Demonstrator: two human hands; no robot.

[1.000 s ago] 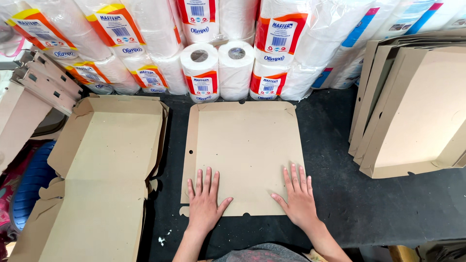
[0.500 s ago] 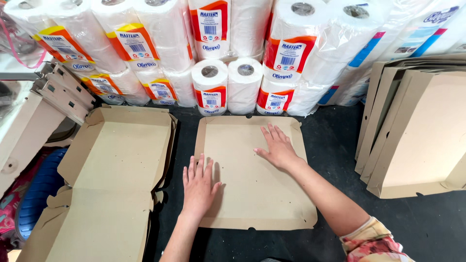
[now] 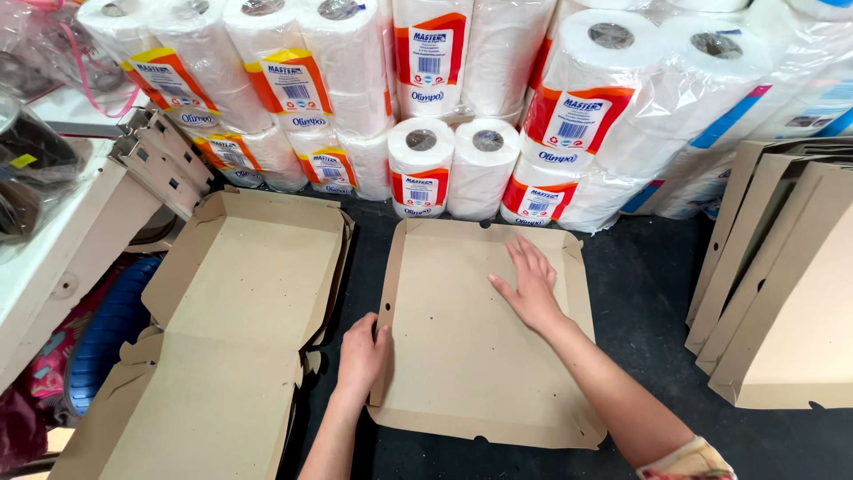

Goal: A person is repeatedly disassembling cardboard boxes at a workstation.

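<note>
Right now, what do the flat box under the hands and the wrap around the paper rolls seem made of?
Flat box blank: plain brown cardboard, matte, with creased flaps and small punched holes. Roll wrap: likely thin clear plastic film; it is glossy and wrinkled.

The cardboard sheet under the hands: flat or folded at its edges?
Partly folded. The cardboard sheet has its left flap raised by the left hand; the right hand presses its middle flat.

Left hand (image 3: 362, 354) grips left flap of flat cardboard box (image 3: 480, 347); right hand (image 3: 530, 286) presses panel flat.
</note>
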